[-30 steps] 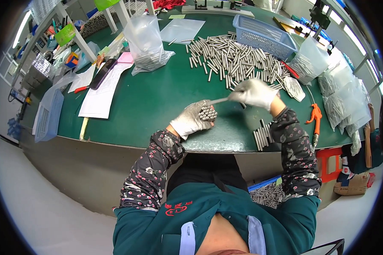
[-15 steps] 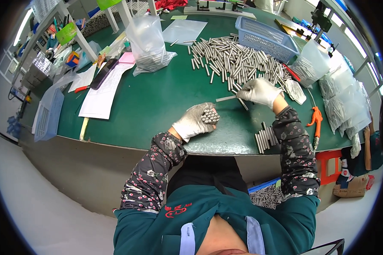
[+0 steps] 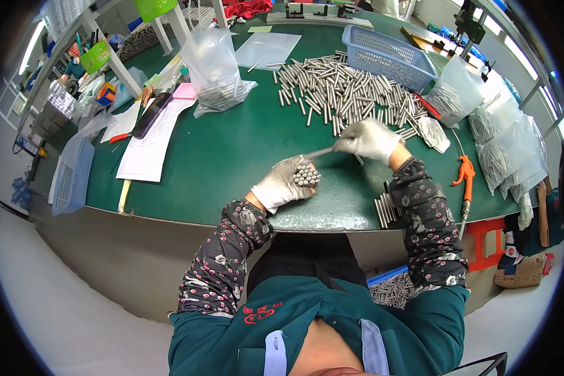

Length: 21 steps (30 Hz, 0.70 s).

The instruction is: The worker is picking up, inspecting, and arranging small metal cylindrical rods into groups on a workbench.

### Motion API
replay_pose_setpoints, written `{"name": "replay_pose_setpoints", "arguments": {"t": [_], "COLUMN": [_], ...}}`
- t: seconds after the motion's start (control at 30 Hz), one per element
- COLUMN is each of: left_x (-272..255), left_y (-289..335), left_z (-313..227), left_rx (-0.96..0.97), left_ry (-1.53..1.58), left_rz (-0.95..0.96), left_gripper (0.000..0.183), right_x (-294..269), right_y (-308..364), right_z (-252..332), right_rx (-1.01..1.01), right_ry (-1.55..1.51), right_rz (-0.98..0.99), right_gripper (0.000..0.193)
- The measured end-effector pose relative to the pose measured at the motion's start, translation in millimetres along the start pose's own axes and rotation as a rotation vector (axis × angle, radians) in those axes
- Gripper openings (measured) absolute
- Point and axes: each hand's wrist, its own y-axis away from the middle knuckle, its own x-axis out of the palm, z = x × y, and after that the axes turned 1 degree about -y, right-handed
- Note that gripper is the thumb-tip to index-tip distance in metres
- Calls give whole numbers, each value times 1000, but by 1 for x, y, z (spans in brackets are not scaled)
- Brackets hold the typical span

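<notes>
My left hand [image 3: 283, 183], in a whitish work glove, is closed around a bundle of metal pins [image 3: 307, 176], their round ends showing. My right hand [image 3: 368, 140], gloved too, pinches a single metal pin [image 3: 320, 152] by one end. The pin's other end points left and reaches close to the left hand's fingers; whether it touches them I cannot tell. Behind the right hand spreads a large loose pile of metal pins [image 3: 332, 88] on the green table [image 3: 232, 150]. A small row of pins [image 3: 386, 210] lies by my right forearm, near the front edge.
A blue plastic basket [image 3: 388, 55] stands behind the pile. To the right are bags of pins [image 3: 496, 147], red-handled pliers [image 3: 427, 106] and an orange air gun [image 3: 464, 172]. On the left lie paper sheets [image 3: 147, 153], a black phone-like object [image 3: 151, 116] and a filled plastic bag [image 3: 216, 75].
My right hand has moved slightly left, bringing its pin from the pile's edge toward the bundle. The left hand stays nearly in place, still holding the pins.
</notes>
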Motion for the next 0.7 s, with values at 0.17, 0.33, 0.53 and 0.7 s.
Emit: {"name": "replay_pose_setpoints", "arguments": {"t": [0.17, 0.33, 0.53, 0.7], "left_x": [-5, 0, 0, 2], "left_y": [-1, -4, 2, 4], "left_z": [3, 6, -1, -10], "left_rx": [5, 24, -17, -78], "left_ry": [-76, -81, 130, 168], "left_rz": [35, -25, 5, -37], "left_gripper": [53, 52, 45, 50], "right_x": [7, -4, -1, -3], "right_y": [1, 4, 13, 21], "right_z": [18, -22, 17, 22], "right_rx": [-97, 115, 76, 33], "right_ry": [-125, -65, 54, -117], "right_rz": [74, -3, 80, 66], "right_gripper": [34, 35, 36, 39]}}
